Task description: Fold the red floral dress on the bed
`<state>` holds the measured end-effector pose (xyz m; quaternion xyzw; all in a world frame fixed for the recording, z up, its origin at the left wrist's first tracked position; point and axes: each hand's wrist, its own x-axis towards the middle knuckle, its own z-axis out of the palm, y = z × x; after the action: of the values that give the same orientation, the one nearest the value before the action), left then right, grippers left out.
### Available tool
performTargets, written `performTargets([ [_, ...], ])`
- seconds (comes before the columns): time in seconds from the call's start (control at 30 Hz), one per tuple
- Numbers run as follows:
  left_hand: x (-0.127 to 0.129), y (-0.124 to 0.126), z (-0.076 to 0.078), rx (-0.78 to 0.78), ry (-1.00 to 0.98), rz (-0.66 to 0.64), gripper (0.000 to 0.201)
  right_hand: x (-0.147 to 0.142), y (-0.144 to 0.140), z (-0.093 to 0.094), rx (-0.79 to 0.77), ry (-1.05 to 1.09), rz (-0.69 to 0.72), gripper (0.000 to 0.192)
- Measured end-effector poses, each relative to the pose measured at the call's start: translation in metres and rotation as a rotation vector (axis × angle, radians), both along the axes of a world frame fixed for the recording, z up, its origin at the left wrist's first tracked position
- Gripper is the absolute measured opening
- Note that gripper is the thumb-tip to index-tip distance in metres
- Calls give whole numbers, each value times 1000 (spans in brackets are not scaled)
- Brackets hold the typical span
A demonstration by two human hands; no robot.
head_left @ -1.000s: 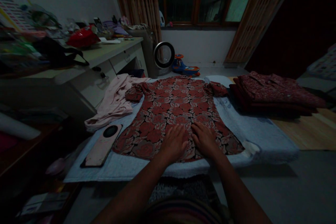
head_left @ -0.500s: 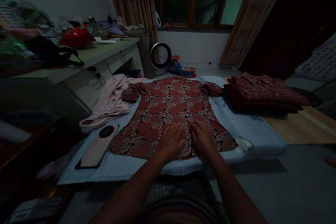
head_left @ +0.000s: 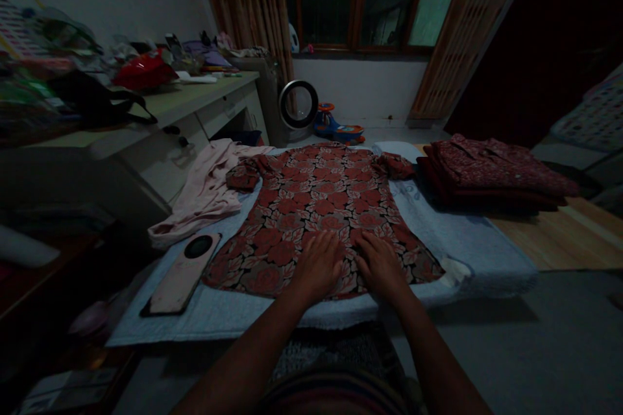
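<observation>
A red and black floral short-sleeved top (head_left: 326, 198) lies spread flat on a light blue towel-like cloth (head_left: 479, 243), its hem towards me. My left hand (head_left: 318, 262) rests palm down on the lower middle of the top, fingers stretched forward. Just beside it, my right hand (head_left: 379, 259) lies on the same fabric, its fingers extended and slightly bent. Neither hand grips anything. To the left of the hem is a phone (head_left: 180, 275) with a large round camera ring. A pale pink garment (head_left: 204, 188) lies loosely crumpled beyond the phone, near the left sleeve.
Folded dark red garments (head_left: 491, 172) are stacked at the right, partly over a wooden board (head_left: 545, 240). A cluttered desk (head_left: 204, 100) stands on the left. Beyond the cloth are a round-framed fan (head_left: 298, 105) and a blue and orange ride-on toy (head_left: 338, 126).
My right hand has shifted slightly to the right and nearer to me on the top, with its fingers a little straighter. The left hand has barely moved.
</observation>
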<state>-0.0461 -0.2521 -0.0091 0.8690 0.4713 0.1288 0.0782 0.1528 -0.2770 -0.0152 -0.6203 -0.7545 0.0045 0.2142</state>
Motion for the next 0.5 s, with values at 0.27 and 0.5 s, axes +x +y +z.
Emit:
performTargets([
  [0.27,1,0,-2,-12,4,8,59,27,-3,2,-52,-35,-139,42],
  [0.5,-1,0,3,-28,-20,-11,60,-3,2,3,15,37,2,39],
])
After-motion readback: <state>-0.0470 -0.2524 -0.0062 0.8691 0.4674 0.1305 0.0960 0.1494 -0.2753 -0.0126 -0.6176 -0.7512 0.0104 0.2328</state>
